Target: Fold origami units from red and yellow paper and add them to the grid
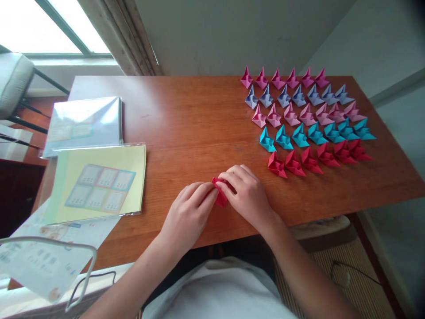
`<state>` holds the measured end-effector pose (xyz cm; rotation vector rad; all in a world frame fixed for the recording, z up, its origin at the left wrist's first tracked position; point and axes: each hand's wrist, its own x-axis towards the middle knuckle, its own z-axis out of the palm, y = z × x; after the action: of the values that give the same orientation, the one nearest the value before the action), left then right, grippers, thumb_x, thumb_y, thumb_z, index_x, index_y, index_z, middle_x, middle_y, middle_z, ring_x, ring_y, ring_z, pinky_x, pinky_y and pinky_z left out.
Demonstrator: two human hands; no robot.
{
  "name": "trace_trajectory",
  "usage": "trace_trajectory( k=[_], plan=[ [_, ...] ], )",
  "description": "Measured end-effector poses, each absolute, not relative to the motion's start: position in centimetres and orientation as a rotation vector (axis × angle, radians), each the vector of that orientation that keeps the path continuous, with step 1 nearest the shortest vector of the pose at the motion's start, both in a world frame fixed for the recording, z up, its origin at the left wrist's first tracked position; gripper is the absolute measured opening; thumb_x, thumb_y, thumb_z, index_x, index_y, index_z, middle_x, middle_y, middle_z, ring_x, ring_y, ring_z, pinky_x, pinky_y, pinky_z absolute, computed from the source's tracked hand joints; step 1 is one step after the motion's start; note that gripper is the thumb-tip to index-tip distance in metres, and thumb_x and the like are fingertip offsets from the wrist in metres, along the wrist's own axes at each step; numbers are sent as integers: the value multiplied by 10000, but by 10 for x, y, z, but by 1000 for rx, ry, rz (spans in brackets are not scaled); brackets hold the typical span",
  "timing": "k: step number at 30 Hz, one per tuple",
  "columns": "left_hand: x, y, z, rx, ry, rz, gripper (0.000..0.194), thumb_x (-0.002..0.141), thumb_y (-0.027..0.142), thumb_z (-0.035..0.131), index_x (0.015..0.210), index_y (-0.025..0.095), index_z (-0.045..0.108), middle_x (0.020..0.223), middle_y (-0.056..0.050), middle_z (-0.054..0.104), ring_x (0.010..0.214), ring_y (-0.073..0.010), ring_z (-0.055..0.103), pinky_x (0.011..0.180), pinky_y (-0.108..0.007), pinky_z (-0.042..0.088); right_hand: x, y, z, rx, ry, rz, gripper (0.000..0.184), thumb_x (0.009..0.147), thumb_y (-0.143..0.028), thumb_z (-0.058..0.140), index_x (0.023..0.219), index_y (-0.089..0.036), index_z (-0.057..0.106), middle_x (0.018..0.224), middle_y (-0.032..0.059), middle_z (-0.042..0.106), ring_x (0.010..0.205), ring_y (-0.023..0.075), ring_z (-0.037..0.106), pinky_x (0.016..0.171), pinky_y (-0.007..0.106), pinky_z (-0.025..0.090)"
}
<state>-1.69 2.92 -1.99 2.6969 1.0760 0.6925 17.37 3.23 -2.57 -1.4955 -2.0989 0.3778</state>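
Red paper piece sits between the two hands near the front edge of the table, partly covered by the fingers, so its exact folds cannot be made out. The left hand pinches its left side, thumb and fingertips drawn close together; the right hand grips it from the other side, fingers curled and thumb pressed towards the left fingertips.

The likeliest trouble is in the paper itself. If the two hands pull apart unevenly, a corner could tear or an edge could spring out of its crease. Pressing too hard with both thumbs might flatten a part meant to stand up, and a crease set slightly off line would leave the points lopsided.

The right hand is also near the row of red folded pieces, whose closest member stands just beyond the knuckles. A careless swing of that hand or forearm could knock it out of line, and perhaps push it into the teal row behind. The pink row, lavender row and magenta row lie farther back and look safer. To the left, the yellow pack is well apart from the fingers, so it poses little risk.
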Motion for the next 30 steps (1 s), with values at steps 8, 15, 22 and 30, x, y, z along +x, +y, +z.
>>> trace_trajectory(
  k=[8,15,22,30],
  plan=[
    [-21,32,-20,2733,978,667,215,986,119,501,1119,88,667,1103,-115,718,973,-226,653,889,-360,587,194,18,-18,-1319,-2323,415,202,1012,-175,518,1056,-178,715,996,84,669,929,209,570,850,347,508],
    [-21,31,-19,2744,943,667,224,983,120,501,1136,67,656,1102,-125,708,986,-235,632,902,-362,587,199,9,-15,-1253,-2395,479,223,969,-301,626,1117,-148,688,1049,102,671,939,227,579,859,370,520],
    [-22,31,-23,2543,970,761,265,938,38,529,1155,127,652,1138,-86,706,1022,-191,637,956,-307,556,200,12,-18,-1234,-2429,390,234,991,-343,586,1078,-162,706,1007,86,689,890,217,587,831,362,509],
    [-24,34,-17,2308,1014,747,198,908,127,624,1087,175,694,1138,-69,726,993,-187,669,893,-314,565,192,12,-19,-1303,-2302,377,175,999,-273,575,974,-186,725,937,59,700,845,196,587,797,334,491]
  ],
)
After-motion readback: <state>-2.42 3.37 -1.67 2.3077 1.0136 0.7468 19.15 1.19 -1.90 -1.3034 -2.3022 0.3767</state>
